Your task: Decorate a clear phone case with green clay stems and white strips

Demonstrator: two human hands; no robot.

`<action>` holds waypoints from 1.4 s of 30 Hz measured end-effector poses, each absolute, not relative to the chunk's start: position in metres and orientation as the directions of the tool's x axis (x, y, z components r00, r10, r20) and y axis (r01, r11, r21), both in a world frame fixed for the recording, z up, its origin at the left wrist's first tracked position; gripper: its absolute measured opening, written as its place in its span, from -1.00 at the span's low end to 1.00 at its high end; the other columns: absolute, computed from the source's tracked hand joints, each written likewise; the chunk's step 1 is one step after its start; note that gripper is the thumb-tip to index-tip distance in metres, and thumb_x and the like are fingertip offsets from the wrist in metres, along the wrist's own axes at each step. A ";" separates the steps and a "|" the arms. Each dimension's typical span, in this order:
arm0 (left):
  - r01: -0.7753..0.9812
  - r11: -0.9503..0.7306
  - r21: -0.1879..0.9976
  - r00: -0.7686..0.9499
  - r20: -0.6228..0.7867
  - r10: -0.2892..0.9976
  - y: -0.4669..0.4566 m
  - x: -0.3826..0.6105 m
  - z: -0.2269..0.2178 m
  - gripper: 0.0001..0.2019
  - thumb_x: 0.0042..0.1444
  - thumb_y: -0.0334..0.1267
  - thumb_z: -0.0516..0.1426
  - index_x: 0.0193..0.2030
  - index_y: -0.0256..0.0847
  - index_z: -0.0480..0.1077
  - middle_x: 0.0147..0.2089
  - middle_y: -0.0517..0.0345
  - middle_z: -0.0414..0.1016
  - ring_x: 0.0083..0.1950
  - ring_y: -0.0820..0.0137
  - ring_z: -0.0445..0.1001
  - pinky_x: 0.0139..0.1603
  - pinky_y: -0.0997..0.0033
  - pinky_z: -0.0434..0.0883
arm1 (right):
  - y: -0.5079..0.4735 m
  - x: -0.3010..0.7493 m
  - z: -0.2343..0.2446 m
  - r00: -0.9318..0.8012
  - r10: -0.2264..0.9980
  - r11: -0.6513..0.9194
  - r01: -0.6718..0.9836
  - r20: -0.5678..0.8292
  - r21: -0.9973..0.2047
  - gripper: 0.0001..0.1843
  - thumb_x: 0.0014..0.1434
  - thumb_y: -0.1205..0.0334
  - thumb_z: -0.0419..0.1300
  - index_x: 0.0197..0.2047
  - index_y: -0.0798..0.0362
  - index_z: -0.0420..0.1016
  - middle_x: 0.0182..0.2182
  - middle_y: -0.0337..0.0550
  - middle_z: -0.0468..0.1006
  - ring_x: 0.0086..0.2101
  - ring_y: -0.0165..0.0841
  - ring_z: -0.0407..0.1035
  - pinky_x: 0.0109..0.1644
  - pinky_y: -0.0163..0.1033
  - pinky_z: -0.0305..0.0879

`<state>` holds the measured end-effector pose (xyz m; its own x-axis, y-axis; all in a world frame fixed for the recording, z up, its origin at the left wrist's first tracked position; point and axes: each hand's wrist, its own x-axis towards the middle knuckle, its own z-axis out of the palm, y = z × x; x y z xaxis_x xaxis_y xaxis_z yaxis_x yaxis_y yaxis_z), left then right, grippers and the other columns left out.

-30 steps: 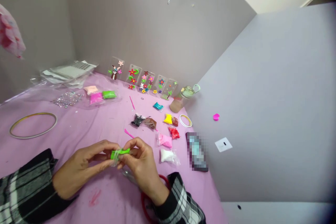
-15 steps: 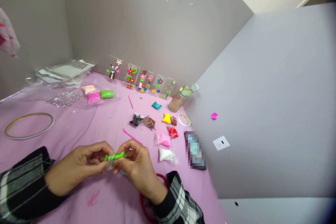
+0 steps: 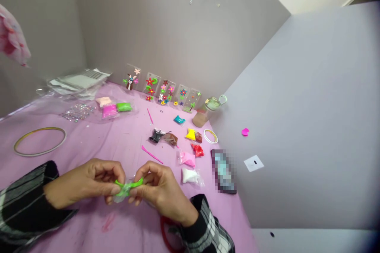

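Observation:
Between both hands, above the cloth near the front, is a small bright green clay packet (image 3: 127,188) in clear plastic film. My left hand (image 3: 95,180) pinches its left end between thumb and fingers. On the other end, my right hand (image 3: 158,185) keeps a similar pinch. The green bends in a shallow bow shape, and fingers cover parts of it. Beyond the hands lies a pink modelling tool (image 3: 152,154). To the right are a white clay packet (image 3: 190,176) and a pink clay packet (image 3: 187,159).
On the pink cloth (image 3: 97,142) are a bangle (image 3: 40,154), more clay packets (image 3: 109,110), rhinestones (image 3: 77,112) and a phone (image 3: 224,172). Decorated phone cases (image 3: 152,84) lean on the wall beside a lidded jar (image 3: 202,116). A red ring-shaped object (image 3: 169,237) sits below my right forearm.
My hands have drawn slightly apart, and more of the green clay and film shows between them. The whole view has shifted a little.

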<state>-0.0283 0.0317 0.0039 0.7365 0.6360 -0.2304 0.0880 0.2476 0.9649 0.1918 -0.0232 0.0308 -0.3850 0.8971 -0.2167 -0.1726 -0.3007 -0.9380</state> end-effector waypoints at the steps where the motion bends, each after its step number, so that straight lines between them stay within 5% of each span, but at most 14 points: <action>1: 0.088 0.215 0.973 0.717 -0.212 0.664 0.032 -0.028 0.003 -0.83 0.00 -0.13 0.38 -0.36 -0.13 0.55 -0.44 0.28 0.61 -0.43 0.42 0.55 -0.34 0.52 0.46 | -0.022 0.193 0.030 -0.369 0.903 -0.300 -0.175 -0.220 -0.938 -0.49 -0.11 -0.01 0.60 -0.31 0.05 0.43 -0.51 -0.28 0.59 -0.53 -0.44 0.47 -0.39 -0.34 0.39; 7: 0.021 0.116 0.993 0.650 -0.101 0.753 0.026 -0.020 0.000 -0.72 0.05 -0.15 0.35 -0.09 -0.10 0.57 -0.15 0.16 0.69 -0.08 0.24 0.63 -0.05 0.38 0.51 | -0.015 0.193 0.020 -0.284 0.941 -0.251 -0.230 -0.182 -0.940 -0.50 -0.10 0.03 0.59 -0.30 0.03 0.40 -0.54 -0.29 0.61 -0.55 -0.43 0.48 -0.42 -0.36 0.37; 13: 0.077 0.072 0.994 0.534 -0.102 0.839 0.020 -0.016 0.002 -0.81 0.11 -0.09 0.31 -0.32 -0.16 0.56 -0.36 0.23 0.56 -0.28 0.38 0.50 -0.22 0.50 0.41 | -0.014 0.188 0.015 -0.242 0.958 -0.211 -0.234 -0.154 -0.949 -0.56 -0.06 0.07 0.57 -0.32 0.05 0.42 -0.56 -0.30 0.60 -0.57 -0.46 0.45 -0.46 -0.40 0.35; 19: -0.027 0.328 0.944 0.640 -0.236 0.732 0.030 -0.025 0.006 -0.71 -0.08 -0.05 0.46 -0.42 -0.20 0.55 -0.49 0.22 0.57 -0.47 0.43 0.50 -0.38 0.51 0.43 | -0.014 0.188 0.018 -0.289 0.946 -0.223 -0.262 -0.144 -0.939 -0.59 -0.05 0.14 0.57 -0.32 0.05 0.43 -0.55 -0.28 0.62 -0.57 -0.45 0.47 -0.45 -0.40 0.38; 24: -0.159 0.381 0.911 0.572 -0.230 0.788 0.033 -0.038 0.013 -0.65 -0.10 0.02 0.49 -0.40 -0.18 0.56 -0.48 0.31 0.45 -0.52 0.51 0.42 -0.44 0.53 0.46 | -0.006 0.207 0.026 -0.141 0.987 -0.110 -0.269 -0.074 -0.957 -0.65 0.00 0.19 0.52 -0.33 0.04 0.42 -0.55 -0.26 0.63 -0.56 -0.45 0.49 -0.44 -0.40 0.39; 33: -0.287 0.475 0.832 0.442 -0.325 0.836 0.039 -0.034 0.001 -0.58 -0.26 -0.05 0.57 -0.18 -0.02 0.72 0.02 0.10 0.71 -0.01 0.23 0.68 0.08 0.46 0.61 | -0.008 0.208 0.030 -0.164 0.985 -0.095 -0.242 -0.055 -0.966 -0.68 0.05 0.19 0.49 -0.27 0.04 0.42 -0.49 -0.30 0.59 -0.47 -0.43 0.50 -0.35 -0.36 0.41; 37: -0.303 0.437 0.847 0.384 -0.311 0.869 0.039 -0.033 0.004 -0.55 -0.30 0.06 0.56 -0.23 -0.05 0.74 0.02 0.09 0.73 0.05 0.19 0.67 0.06 0.55 0.60 | -0.011 0.211 0.030 -0.230 0.969 -0.122 -0.147 -0.086 -0.982 -0.74 0.11 0.22 0.43 -0.26 0.03 0.41 -0.48 -0.30 0.57 -0.47 -0.44 0.45 -0.33 -0.35 0.36; 42: -0.299 0.390 0.871 0.275 -0.313 0.909 0.036 -0.025 0.006 -0.55 -0.38 -0.03 0.60 -0.29 -0.09 0.71 -0.17 0.06 0.73 -0.20 0.26 0.69 -0.16 0.50 0.66 | -0.015 0.222 0.036 -0.296 0.946 -0.080 0.186 -0.134 -0.979 -0.83 0.20 0.29 0.33 -0.13 0.00 0.49 -0.44 -0.36 0.48 -0.43 -0.42 0.39 -0.31 -0.32 0.30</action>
